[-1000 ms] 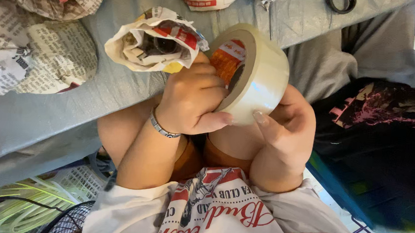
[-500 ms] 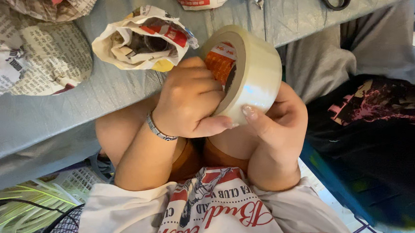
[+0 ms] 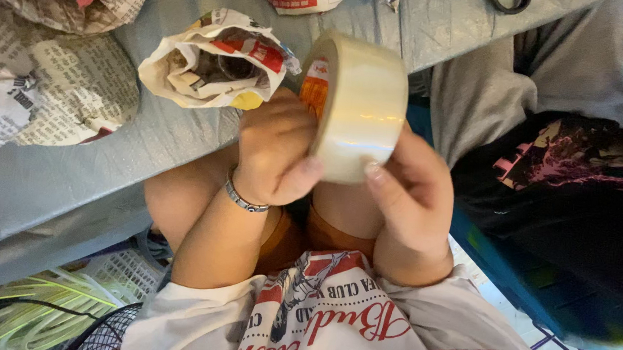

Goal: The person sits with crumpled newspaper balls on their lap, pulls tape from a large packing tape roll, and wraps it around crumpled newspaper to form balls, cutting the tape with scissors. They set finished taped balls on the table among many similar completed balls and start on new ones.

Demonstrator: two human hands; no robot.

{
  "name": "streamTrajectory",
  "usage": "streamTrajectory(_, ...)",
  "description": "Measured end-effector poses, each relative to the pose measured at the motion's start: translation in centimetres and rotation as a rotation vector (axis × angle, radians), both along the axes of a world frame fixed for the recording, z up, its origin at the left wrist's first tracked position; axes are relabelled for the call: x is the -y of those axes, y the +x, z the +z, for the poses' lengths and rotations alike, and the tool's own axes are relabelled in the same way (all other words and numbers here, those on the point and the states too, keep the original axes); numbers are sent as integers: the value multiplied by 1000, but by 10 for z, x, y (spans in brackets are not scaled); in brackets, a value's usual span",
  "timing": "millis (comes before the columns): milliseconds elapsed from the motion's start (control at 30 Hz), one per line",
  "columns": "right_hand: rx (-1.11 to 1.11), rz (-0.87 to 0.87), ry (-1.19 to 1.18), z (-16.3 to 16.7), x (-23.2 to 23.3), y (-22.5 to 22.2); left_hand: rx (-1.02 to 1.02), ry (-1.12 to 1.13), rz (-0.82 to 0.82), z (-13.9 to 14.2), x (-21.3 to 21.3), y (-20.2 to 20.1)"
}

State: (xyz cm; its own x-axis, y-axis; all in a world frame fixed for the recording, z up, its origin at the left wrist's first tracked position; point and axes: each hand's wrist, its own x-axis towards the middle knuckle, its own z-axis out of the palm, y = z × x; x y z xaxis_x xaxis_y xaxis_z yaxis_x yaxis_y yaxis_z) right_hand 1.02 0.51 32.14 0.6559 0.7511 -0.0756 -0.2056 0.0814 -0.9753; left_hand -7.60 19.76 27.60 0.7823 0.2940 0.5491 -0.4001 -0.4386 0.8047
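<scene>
Tape roll (image 3: 359, 106) lifted slightly higher, left hand (image 3: 273, 151) fingers wrapped on it, right hand (image 3: 411, 195) fingers gripping too

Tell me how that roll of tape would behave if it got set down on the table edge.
The tape roll is round and wide, so on its rim it would likely roll; flat, it should sit steady. Both hands, left hand and right hand, grip it; its glossy surface looks somewhat slippery.

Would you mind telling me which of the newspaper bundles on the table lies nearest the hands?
The small crumpled bundle with red and yellow print, open-mouthed, just above the left hand. The larger grey newsprint bundles lie farther left.
</scene>
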Motion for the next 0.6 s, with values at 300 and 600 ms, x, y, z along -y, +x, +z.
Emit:
streamTrajectory(300, 155, -94, 8, -3, -10, -15, 67, 62, 169, -12, 24, 2)
streamTrajectory(600, 62, -155, 61, -21, -1, -13, 146, 169, 120, -18, 27, 7)
